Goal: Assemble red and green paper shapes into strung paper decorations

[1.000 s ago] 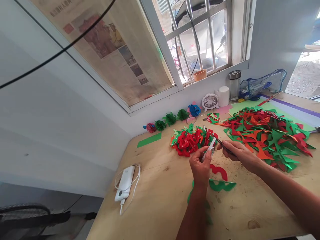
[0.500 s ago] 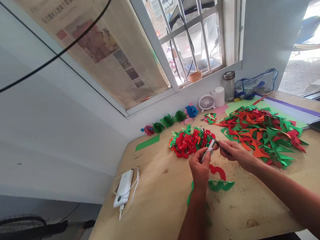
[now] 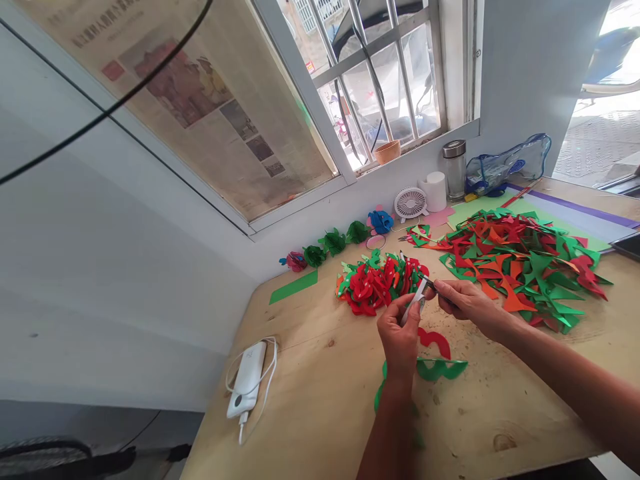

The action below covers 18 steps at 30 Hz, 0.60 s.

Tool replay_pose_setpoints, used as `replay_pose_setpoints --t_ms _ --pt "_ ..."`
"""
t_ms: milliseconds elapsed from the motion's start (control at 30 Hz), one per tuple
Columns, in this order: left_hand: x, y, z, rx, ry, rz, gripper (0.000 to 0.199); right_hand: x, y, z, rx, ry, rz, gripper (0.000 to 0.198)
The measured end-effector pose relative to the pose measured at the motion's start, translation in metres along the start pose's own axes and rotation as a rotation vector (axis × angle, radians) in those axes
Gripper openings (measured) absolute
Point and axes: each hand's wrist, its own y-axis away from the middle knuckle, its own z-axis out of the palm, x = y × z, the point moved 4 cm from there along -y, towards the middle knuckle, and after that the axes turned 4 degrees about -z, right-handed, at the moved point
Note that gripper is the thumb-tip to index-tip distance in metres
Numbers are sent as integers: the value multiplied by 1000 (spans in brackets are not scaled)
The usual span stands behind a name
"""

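My left hand (image 3: 400, 327) is closed on a narrow white strip (image 3: 419, 293) that stands up between thumb and fingers. A small greyish part shows beside the strip; I cannot make out what it is. From the right, my right hand (image 3: 465, 301) grips a slim black tool (image 3: 434, 287), its tip touching or very near the strip's top. Its kind is unclear. Below the hands lie a scalloped red paper piece (image 3: 436, 340) and a scalloped green paper piece (image 3: 443, 369), partly behind my left wrist. Just behind is a heap of red and green paper petals (image 3: 373, 287).
A large pile of red, orange and green paper scraps (image 3: 530, 267) covers the table's right. Several folded paper flowers (image 3: 335, 241) line the wall beside a small white fan (image 3: 411, 203) and a glass bottle (image 3: 455, 172). A white power bank (image 3: 249, 380) with its cable lies left.
The view has shifted slightly. Both hands keep almost the same pose, with the black tool still at the white strip's upper end.
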Motion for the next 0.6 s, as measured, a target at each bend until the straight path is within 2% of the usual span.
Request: replay_pose_setpoints --t_ms 600 --pt "1 0 0 -9 -23 -7 33 0 -1 -2 40 47 -42 56"
